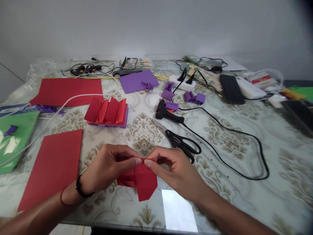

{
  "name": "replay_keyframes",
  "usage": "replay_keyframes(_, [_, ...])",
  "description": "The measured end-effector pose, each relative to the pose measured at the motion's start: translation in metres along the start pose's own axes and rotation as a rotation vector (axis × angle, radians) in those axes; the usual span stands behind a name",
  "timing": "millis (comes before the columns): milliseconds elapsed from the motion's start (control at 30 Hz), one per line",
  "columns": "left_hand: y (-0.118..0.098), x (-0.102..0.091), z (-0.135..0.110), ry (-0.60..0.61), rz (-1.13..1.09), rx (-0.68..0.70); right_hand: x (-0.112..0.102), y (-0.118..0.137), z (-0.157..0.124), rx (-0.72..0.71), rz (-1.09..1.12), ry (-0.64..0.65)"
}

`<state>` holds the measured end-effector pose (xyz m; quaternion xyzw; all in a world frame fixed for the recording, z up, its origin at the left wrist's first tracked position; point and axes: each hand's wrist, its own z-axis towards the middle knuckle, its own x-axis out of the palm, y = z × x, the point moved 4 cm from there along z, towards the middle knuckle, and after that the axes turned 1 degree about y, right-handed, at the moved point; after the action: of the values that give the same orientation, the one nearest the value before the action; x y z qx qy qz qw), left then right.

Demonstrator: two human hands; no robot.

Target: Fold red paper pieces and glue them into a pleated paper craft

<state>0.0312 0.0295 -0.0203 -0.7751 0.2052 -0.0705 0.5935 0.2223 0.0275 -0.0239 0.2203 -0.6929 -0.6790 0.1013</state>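
Between my two hands is a folded piece of red paper (146, 182), its creased body hanging toward me. My left hand (111, 166) pinches its upper edge between thumb and fingers. Right beside that grip, my right hand (172, 166) pinches the same edge, the two thumb tips almost touching. Black-handled scissors (182, 142) lie just beyond my right hand. Past them rests a black glue gun (168, 114) with its cord trailing right. A stack of folded red and purple paper pieces (107, 112) sits beyond my left hand.
Red sheets (55, 166) lie at the left, near a green pack (17, 140). Farther back are a purple sheet (137, 81), a white power strip (182, 83) and folded purple pieces (195, 97). Phones (231, 88) and cables occupy the right. A white cable (66, 103) crosses the left side.
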Motion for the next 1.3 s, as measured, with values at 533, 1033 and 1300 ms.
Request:
replay_keyframes(533, [0.003, -0.024, 0.004, -0.295, -0.173, 0.131, -0.016, 0.007, -0.001, -0.211, -0.038, 0.155])
replay_keyframes(1033, [-0.018, -0.016, -0.003, 0.028, -0.084, 0.181, -0.016, 0.010, 0.003, -0.251, -0.081, 0.109])
replay_keyframes(1300, [-0.004, -0.008, -0.002, 0.012, -0.050, 0.115, -0.012, 0.000, 0.001, -0.050, -0.037, 0.023])
